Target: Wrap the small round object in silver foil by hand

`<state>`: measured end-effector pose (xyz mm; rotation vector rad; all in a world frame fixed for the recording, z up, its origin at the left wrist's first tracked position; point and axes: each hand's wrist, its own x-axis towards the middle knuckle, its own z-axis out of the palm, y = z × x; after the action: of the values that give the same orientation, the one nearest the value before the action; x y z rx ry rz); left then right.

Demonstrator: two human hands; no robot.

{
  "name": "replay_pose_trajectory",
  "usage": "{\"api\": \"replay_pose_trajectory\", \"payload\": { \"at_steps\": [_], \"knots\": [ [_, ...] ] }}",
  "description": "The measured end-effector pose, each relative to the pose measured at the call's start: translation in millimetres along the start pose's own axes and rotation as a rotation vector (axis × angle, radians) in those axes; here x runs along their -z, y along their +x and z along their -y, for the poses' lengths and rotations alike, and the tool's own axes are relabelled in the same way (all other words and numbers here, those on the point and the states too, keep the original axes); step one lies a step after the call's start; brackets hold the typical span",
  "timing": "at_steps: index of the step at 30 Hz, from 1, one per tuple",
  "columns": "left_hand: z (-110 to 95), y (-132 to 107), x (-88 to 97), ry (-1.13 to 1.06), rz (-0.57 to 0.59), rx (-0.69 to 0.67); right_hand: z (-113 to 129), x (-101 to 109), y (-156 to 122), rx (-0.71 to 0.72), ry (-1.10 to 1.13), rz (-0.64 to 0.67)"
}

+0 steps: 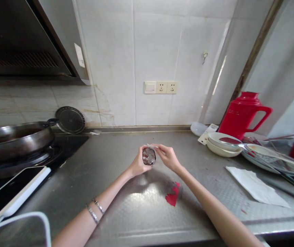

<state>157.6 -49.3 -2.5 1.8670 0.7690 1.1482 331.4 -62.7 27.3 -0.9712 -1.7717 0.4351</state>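
Shiny wrapped packet [149, 156]: small, crinkled, silvery. Hangs in mid-air over the steel countertop [126, 216], held between both hands. Rests in the curled left hand [138, 164], fingers and thumb closed round its body. Meets the right hand [169, 157] at the top, where thumb and forefinger pinch shut on a thin loose flap of the wrapping. Looks light, with a thin, slick film that probably crumples and slips easily; seems safest gripped round the middle, with the flap taken only by a fingertip pinch. Lies directly above a red torn scrap [173, 195] on the counter. Stands well apart from the wok [15, 137] at left and the stacked bowls [221, 142] at right.
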Motion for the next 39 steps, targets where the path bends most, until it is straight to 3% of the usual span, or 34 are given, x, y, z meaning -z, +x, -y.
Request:
{"api": "replay_pose_trajectory", "payload": {
  "at_steps": [5, 10, 14, 17, 22, 31, 37, 39],
  "knots": [
    [-1, 0, 1.4, -0.046, 0.021, 0.004, 5, -10, -5, -0.003, 0.141, 0.087],
    [-1, 2, 3.7, -0.041, 0.044, -0.018, -4, -17, -5, -0.03, 0.106, -0.057],
    [1, 2, 5.6, -0.008, 0.054, 0.004, -13, -10, -1, -0.054, -0.023, -0.199],
    [1, 2, 5.8, -0.007, 0.045, 0.018, -19, 0, 0, 0.044, -0.158, -0.241],
    [1, 2, 4.8, -0.015, 0.048, 0.027, -22, 6, 0, 0.236, -0.222, -0.155],
    [3, 2, 4.6, -0.119, 0.065, 0.08, -15, 2, 4, 0.017, -0.176, -0.335],
    [-4, 1, 3.1, -0.137, 0.059, 0.102, -21, 9, 3, -0.012, -0.384, -0.206],
    [-4, 2, 2.9, -0.14, 0.057, 0.113, -23, 9, 3, -0.04, -0.339, -0.174]
  ]
}}
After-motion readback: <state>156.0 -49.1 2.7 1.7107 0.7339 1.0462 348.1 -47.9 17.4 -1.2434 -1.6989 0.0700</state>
